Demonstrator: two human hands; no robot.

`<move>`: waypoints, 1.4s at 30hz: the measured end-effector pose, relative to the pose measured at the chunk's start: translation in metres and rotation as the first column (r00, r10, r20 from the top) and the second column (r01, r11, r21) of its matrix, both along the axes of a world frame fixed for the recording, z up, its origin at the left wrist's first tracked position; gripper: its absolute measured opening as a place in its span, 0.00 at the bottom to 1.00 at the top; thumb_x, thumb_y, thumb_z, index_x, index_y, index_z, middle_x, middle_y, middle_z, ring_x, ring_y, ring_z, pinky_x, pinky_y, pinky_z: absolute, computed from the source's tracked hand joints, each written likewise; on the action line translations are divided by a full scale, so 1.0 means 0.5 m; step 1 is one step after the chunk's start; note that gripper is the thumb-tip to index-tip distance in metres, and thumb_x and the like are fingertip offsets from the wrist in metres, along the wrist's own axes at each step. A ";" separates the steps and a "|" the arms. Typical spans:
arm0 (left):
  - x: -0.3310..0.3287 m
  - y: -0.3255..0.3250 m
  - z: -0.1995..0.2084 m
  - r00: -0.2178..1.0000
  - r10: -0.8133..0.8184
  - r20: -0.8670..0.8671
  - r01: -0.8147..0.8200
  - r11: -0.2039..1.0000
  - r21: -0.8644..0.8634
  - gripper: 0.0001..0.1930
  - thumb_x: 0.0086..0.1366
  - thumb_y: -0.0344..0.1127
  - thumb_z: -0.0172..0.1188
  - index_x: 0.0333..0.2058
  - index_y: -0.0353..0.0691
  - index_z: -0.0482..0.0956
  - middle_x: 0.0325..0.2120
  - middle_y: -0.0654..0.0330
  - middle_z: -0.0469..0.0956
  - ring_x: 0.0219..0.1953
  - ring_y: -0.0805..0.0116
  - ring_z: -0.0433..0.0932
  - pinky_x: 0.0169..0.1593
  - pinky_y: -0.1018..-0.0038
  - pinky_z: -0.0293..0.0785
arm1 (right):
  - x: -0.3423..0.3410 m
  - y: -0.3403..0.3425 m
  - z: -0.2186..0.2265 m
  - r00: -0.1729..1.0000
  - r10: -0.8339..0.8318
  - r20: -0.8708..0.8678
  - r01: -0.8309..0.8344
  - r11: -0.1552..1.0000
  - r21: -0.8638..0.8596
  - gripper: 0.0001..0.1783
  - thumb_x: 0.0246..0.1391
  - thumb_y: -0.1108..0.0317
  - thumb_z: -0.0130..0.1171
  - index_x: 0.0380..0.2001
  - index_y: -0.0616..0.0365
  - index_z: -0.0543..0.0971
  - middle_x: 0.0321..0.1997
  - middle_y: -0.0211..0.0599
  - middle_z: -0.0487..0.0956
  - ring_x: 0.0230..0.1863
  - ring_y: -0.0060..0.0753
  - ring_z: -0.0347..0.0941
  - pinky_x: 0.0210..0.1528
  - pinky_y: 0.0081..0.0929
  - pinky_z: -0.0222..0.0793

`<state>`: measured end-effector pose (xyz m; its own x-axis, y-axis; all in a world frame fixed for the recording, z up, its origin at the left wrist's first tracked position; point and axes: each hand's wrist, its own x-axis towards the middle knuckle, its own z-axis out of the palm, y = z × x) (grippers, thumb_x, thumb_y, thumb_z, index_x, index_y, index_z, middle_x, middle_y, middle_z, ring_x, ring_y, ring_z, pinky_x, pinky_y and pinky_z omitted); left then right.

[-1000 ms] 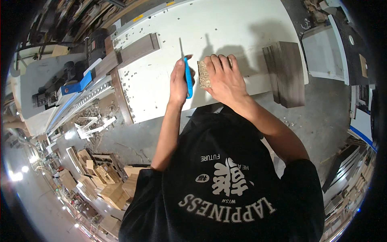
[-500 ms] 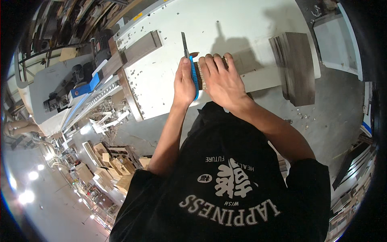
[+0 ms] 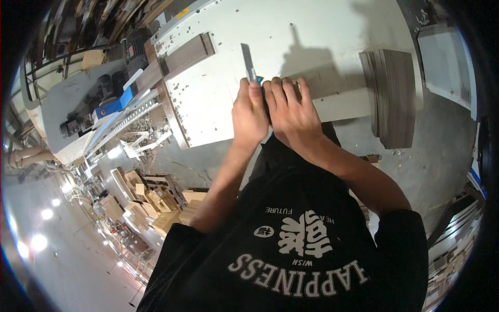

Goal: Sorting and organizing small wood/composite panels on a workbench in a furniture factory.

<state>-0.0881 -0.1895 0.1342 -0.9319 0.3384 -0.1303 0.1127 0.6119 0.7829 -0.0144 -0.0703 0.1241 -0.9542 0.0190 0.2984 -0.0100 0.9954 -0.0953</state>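
Note:
A utility knife (image 3: 248, 61) is gripped in my left hand (image 3: 250, 117), its long blade pointing away from me over the table and the thumb pressed along its body. Only a small bit of its blue handle shows. Right beside it, my right hand (image 3: 295, 112) is wrapped from above over a dark brown bundle of pieces (image 3: 266, 108), mostly hidden under the fingers. Both hands are close together above the table's near edge. To the right, a tall stack of thin grey-brown boards (image 3: 392, 96) overhangs that edge.
Small dark chips are scattered over the white table (image 3: 215, 106). A brown board strip (image 3: 188, 56) lies at its left end, near a grey machine (image 3: 83, 93). Wood offcuts (image 3: 156, 200) are piled on the floor at the left, and a pale bin (image 3: 447, 67) stands far right.
Both hands have drawn a little nearer to me and to the right. The knife has turned, so its blade shows broader and its blue handle is mostly hidden. The view has shifted slightly.

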 end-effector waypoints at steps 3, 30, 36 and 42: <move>0.001 0.019 0.012 0.999 -0.013 -0.042 0.005 0.984 -0.178 0.20 0.88 0.47 0.40 0.45 0.36 0.71 0.37 0.32 0.81 0.42 0.23 0.81 0.44 0.38 0.75 | -0.011 0.006 -0.001 0.999 0.011 0.039 -0.010 1.000 -0.023 0.24 0.66 0.62 0.57 0.61 0.64 0.80 0.58 0.43 0.79 0.62 0.42 0.74 0.73 0.53 0.64; 0.183 -0.219 0.027 0.987 -0.140 -0.075 0.124 0.975 -0.184 0.25 0.85 0.41 0.53 0.74 0.40 0.71 0.42 0.42 0.81 0.41 0.42 0.85 0.44 0.54 0.81 | 0.000 -0.006 0.028 0.988 0.031 0.150 -0.025 0.999 -0.039 0.52 0.44 0.49 0.84 0.68 0.63 0.73 0.62 0.41 0.77 0.65 0.40 0.73 0.74 0.52 0.60; 0.129 -0.154 0.042 0.957 0.035 0.287 -0.083 0.985 0.154 0.28 0.87 0.49 0.51 0.74 0.36 0.70 0.27 0.63 0.74 0.22 0.77 0.75 0.27 0.73 0.73 | 0.000 -0.007 0.020 0.988 0.032 0.154 -0.019 0.996 -0.089 0.53 0.44 0.51 0.85 0.68 0.62 0.71 0.63 0.43 0.77 0.66 0.43 0.72 0.75 0.53 0.59; 0.069 -0.079 0.034 0.943 0.099 0.319 -0.161 0.971 0.175 0.32 0.89 0.54 0.42 0.74 0.31 0.69 0.25 0.56 0.77 0.26 0.69 0.80 0.31 0.68 0.77 | 0.001 -0.009 0.009 0.993 0.000 0.122 0.009 0.997 -0.076 0.41 0.49 0.62 0.76 0.66 0.63 0.74 0.63 0.43 0.78 0.66 0.41 0.73 0.75 0.53 0.60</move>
<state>-0.0534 -0.2289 0.1513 -0.8949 0.2649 -0.3592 -0.2210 0.4362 0.8723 -0.0137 -0.0746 0.1288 -0.9833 0.0415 0.1774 0.0107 0.9851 -0.1715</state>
